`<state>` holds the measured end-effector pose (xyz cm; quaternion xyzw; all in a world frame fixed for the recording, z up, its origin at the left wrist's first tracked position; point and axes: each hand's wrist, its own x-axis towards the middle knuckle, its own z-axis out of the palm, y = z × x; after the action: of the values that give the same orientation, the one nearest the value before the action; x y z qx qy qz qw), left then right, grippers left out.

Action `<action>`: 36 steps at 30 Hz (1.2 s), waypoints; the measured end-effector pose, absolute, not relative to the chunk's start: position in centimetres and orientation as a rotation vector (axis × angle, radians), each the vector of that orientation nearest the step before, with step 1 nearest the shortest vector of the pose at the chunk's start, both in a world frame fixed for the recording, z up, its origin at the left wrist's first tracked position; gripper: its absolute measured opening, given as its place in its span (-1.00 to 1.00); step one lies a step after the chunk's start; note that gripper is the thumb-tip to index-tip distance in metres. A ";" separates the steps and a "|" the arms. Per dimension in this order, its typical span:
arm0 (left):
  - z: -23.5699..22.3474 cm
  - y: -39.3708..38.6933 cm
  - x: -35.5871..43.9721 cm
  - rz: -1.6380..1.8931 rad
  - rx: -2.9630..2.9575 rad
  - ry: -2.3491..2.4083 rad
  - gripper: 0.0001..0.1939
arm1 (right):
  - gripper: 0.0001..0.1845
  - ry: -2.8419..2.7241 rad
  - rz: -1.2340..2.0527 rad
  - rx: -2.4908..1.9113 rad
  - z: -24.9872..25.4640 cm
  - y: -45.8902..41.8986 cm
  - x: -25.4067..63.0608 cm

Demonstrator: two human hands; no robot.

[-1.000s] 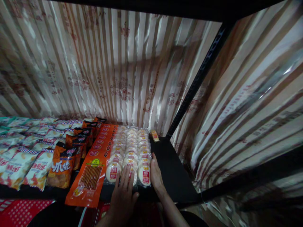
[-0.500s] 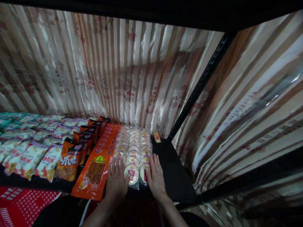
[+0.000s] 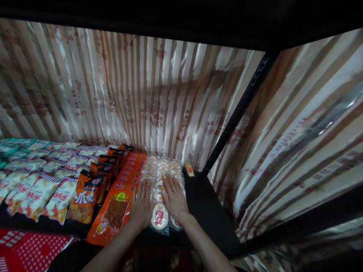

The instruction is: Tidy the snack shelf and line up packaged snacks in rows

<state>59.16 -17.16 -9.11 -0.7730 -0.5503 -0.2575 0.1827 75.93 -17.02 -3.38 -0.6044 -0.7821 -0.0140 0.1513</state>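
Rows of round white crackers in clear packets (image 3: 159,218) lie on a black shelf (image 3: 207,215), overlapping from front to back. Flat on the left row rests my left hand (image 3: 142,207), its fingers stretched forward. My right hand (image 3: 174,198) lies on the right and middle rows, fingers extended and slightly spread. Both palms cover parts of the packets. Touching the left side of the rows is a long orange snack bag (image 3: 116,204) with brown sticks pictured on it. A small yellowish packet (image 3: 189,169) sits by itself at the back right.
Orange-and-black snack bags (image 3: 83,198) stand in a row at the left, beside many white snack bags (image 3: 36,194). A red plastic basket (image 3: 36,251) is below the shelf edge. A dark slanted post (image 3: 235,117) and striped wrapping (image 3: 159,94) enclose the back and right.
My right hand has moved left and forward from the right edge onto the cracker packets. My left hand stays on the left row. The view has tilted up slightly.
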 end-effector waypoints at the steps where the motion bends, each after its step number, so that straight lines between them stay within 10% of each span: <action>1: -9.3 -17.1 59.1 -0.737 -2.177 -1.539 -0.39 | -0.42 -2.255 -0.028 -1.727 -3.1 -16.4 75.5; 36: -10.2 -17.5 58.5 -0.950 -2.206 -1.310 -0.49 | -0.28 -2.374 0.359 -1.780 -3.7 -10.6 67.8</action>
<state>58.46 -17.53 -10.17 -0.7899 -0.4689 -0.3401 0.2015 67.83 -10.61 -3.66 -0.5939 -0.7920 0.1197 0.0761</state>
